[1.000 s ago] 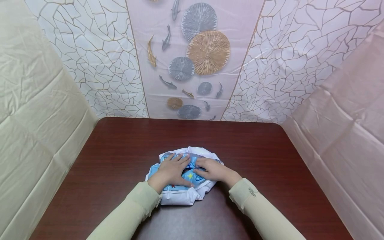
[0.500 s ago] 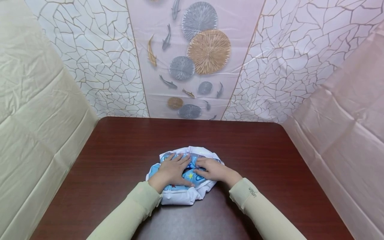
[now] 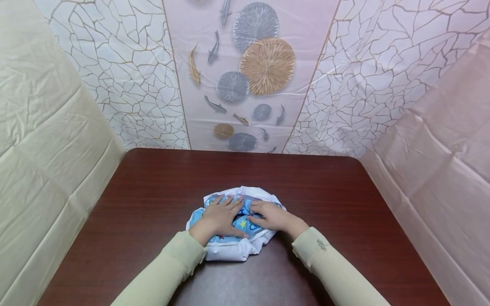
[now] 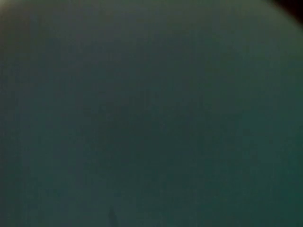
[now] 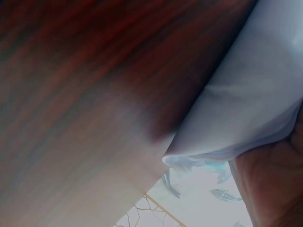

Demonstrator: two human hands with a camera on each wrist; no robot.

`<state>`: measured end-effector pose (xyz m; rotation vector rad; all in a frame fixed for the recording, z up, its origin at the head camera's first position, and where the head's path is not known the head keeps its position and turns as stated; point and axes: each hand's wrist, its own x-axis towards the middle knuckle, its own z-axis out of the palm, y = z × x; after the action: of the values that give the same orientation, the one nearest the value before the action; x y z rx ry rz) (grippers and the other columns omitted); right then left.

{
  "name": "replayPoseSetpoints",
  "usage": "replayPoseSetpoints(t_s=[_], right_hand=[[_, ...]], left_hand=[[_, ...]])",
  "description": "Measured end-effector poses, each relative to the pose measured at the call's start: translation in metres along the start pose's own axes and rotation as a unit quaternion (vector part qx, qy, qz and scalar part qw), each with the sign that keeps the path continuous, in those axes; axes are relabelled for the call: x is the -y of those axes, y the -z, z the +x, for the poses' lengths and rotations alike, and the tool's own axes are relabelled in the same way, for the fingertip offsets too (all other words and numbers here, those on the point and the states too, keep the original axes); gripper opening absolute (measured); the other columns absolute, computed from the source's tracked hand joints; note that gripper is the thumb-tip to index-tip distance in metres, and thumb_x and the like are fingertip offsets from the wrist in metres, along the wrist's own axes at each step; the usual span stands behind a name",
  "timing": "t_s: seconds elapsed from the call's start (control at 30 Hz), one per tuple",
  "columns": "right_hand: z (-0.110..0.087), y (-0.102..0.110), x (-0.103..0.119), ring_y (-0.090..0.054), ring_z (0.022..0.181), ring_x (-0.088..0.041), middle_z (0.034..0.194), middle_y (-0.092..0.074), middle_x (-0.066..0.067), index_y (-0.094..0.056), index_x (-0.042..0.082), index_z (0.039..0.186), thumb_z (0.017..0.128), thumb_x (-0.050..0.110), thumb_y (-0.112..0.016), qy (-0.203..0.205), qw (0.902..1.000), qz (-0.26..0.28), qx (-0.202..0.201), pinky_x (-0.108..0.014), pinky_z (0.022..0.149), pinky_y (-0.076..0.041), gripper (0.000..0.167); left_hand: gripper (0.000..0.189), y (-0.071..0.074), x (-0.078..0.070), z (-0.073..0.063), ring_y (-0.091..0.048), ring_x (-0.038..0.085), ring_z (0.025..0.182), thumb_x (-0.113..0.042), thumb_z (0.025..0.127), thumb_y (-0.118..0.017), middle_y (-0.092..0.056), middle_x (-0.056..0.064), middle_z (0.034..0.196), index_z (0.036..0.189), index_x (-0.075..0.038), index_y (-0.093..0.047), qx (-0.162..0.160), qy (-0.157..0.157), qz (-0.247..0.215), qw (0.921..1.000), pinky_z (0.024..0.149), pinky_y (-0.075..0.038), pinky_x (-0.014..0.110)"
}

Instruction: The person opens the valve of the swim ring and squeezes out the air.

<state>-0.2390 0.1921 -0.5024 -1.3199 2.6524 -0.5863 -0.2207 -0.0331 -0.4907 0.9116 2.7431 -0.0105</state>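
Observation:
A soft, crumpled swim ring (image 3: 242, 224), blue with small coloured prints inside a white border, lies on the table with a small dark gap at its middle. My left hand (image 3: 220, 219) rests flat on its left part, fingers spread and thumb pointing right. Over the right part lies my right hand (image 3: 274, 217), its fingers slightly bent and its thumb apart from them. Both hands hide some of the print. In the right wrist view, the white border (image 5: 246, 90) rises beside part of my right hand (image 5: 274, 184). The left wrist view is dark and blurred, without a recognisable hand.
The dark red-brown wooden table (image 3: 325, 191) has rounded far corners. Behind it hangs a patterned cloth (image 3: 264, 102) with fish and round motifs. Beige cloth walls (image 3: 49, 170) stand at both sides.

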Motion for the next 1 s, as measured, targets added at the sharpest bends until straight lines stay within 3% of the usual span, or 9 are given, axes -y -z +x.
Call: replayPoseSetpoints(t_s=[1.0], right_hand=[[0.0005,-0.0008,0.0014,-0.052,0.083,-0.008,0.088,-0.052,0.008,-0.063,0.018,0.093,0.102,0.028,-0.06,-0.001,1.0,-0.001,0.001,-0.027,0.079,-0.047,0.014]], left_hand=[[0.11,-0.0016,-0.0009,-0.0004,-0.009,0.023,0.154,-0.089,0.081,-0.042,-0.008,-0.005,0.168,0.163,-0.022,-0.013,0.002,0.001,0.024,0.9997,0.123,-0.005,0.05]])
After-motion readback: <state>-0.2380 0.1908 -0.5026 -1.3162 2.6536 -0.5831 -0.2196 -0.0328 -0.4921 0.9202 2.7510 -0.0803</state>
